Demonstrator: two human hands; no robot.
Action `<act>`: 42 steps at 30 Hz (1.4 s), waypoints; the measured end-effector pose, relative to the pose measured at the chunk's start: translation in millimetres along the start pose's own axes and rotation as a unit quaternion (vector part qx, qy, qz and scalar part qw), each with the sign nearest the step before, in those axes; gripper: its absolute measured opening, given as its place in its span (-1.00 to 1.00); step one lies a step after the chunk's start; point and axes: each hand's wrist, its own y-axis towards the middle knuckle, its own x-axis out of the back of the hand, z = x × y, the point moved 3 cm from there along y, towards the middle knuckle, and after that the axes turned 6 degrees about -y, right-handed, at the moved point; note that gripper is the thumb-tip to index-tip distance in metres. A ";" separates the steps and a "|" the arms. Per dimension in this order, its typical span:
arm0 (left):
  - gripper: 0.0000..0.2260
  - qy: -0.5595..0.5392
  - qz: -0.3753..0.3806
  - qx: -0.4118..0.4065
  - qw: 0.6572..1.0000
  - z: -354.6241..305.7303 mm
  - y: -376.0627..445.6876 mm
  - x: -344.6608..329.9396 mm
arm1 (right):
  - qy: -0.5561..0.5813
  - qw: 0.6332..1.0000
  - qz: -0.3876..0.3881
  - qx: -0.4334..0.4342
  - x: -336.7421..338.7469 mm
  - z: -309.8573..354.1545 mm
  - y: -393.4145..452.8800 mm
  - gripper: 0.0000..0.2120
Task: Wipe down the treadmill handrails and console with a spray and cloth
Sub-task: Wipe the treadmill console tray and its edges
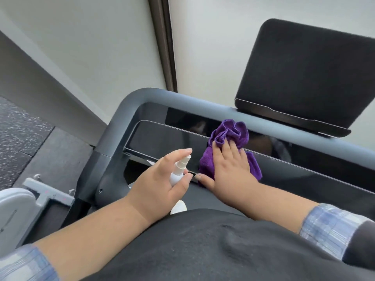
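Observation:
My left hand [162, 181] grips a small white spray bottle [179, 170], index finger over its nozzle, which points toward the console. My right hand [229, 169] lies flat with straight fingers on a bunched purple cloth [230, 131], pressing it onto the glossy black console panel [162, 136]. The grey handrail [194, 103] curves round the console's far edge and runs down the left side. A black screen [308, 72] stands behind the rail at the upper right.
A pale wall with a dark vertical strip [162, 41] rises behind the treadmill. Speckled black floor matting [18, 130] lies at the left. A grey-white piece of another machine [24, 201] sits at the lower left. My dark shirt fills the bottom.

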 end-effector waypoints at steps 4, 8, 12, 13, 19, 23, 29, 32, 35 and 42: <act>-0.56 0.007 -0.019 0.009 1.000 16.8 -2.9 33.0 | -0.023 0.999 0.022 0.012 1.5 46.9 31.4 0.31; -0.57 0.006 -0.040 0.018 0.999 28.5 -6.2 54.9 | -0.028 0.998 0.025 0.048 1.8 87.8 57.3 0.19; -0.58 0.014 -0.069 0.029 0.997 40.9 -9.2 74.8 | -0.033 0.996 0.032 0.079 3.9 126.6 80.1 0.04; -0.58 0.014 -0.074 0.031 0.997 44.4 -10.8 79.4 | -0.035 0.995 0.031 0.086 4.6 136.3 85.3 0.01; -0.58 0.012 -0.103 0.037 0.994 58.8 -20.7 95.7 | -0.062 0.989 0.012 0.135 -1.3 183.1 103.6 -0.14; -0.57 -0.001 -0.079 0.026 0.997 58.5 -16.5 96.1 | -0.065 0.984 -0.002 0.167 1.3 186.2 102.4 -0.23; -0.55 -0.013 -0.020 -0.028 0.999 40.6 16.8 76.6 | 0.035 0.961 -0.014 0.273 36.0 152.6 62.5 -0.74; -0.52 -0.028 0.018 -0.076 0.997 27.6 33.1 61.2 | 0.060 0.969 0.005 0.240 50.0 124.8 44.7 -0.78; -0.52 -0.059 0.053 -0.106 0.991 16.8 47.7 44.9 | 0.115 0.980 0.005 0.160 51.7 87.6 24.4 -0.80; -0.53 -0.139 0.161 -0.171 0.962 -32.3 73.9 -15.1 | 0.286 0.948 -0.137 -0.037 53.5 -3.1 -66.1 -0.68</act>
